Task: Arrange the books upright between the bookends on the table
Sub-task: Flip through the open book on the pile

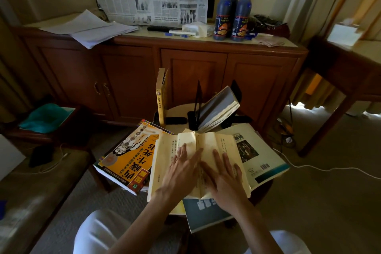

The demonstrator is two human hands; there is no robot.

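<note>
Both hands lie flat and spread on an open book with yellowed pages (198,163) in the middle of the small round surface (179,109), gripping nothing: the left hand (181,169) presses the left page and reaches over the gutter, the right hand (224,177) presses the right page, and the two sit just beside each other. The book's spine runs straight away from the person, so its long axis points toward the black metal bookends (198,105) standing at the far side of the surface, directly beyond the fingertips. Between the two black plates a thick grey-covered paperback (220,107) leans to the right against the further plate instead of standing. A slim yellow-spined book (161,97) stands upright just left of the bookends, outside them. Lying flat around the open book are a large orange-and-yellow paperback (127,159) to the left, a pale green-edged book with a barcode (261,163) to the right, and a dark teal book (204,214) underneath at the near edge. As I judge it, the open book must first be closed along that spine, then turned upright and carried forward; both hands are equally near it, while the right lies closer to the gap where the grey book leans.
</note>
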